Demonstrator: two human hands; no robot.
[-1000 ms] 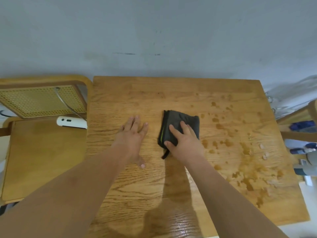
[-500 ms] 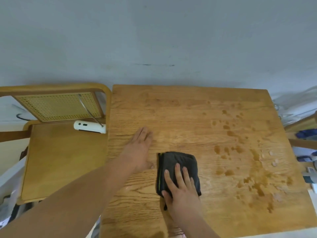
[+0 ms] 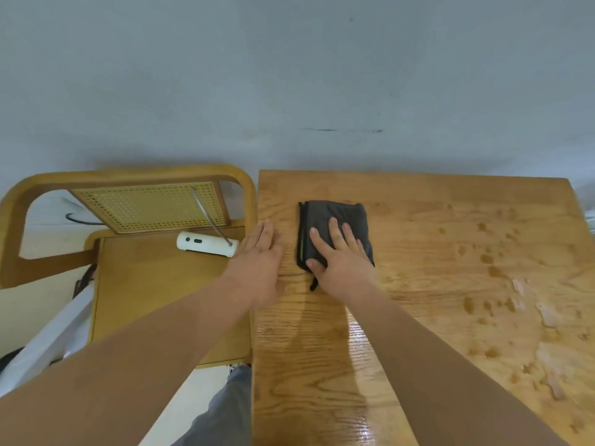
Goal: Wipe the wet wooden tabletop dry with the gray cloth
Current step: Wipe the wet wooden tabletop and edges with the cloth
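Right hand [image 3: 341, 262] covered the near half of the gray cloth [image 3: 335, 214], and most of its near edge was hidden. Left hand [image 3: 260, 268] hid a stretch of the table's [image 3: 450, 214] left edge and the right end of the white device [image 3: 206, 246] on the chair [image 3: 128, 175]. Table ran off the right and near borders; chair was cut at left. Forearms and trouser leg [image 3: 225, 413] were cut at the bottom. Device markings were too small to read.

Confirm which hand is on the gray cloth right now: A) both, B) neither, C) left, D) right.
D: the right hand presses flat on the gray cloth, while the left hand rests on the wooden tabletop beside it.
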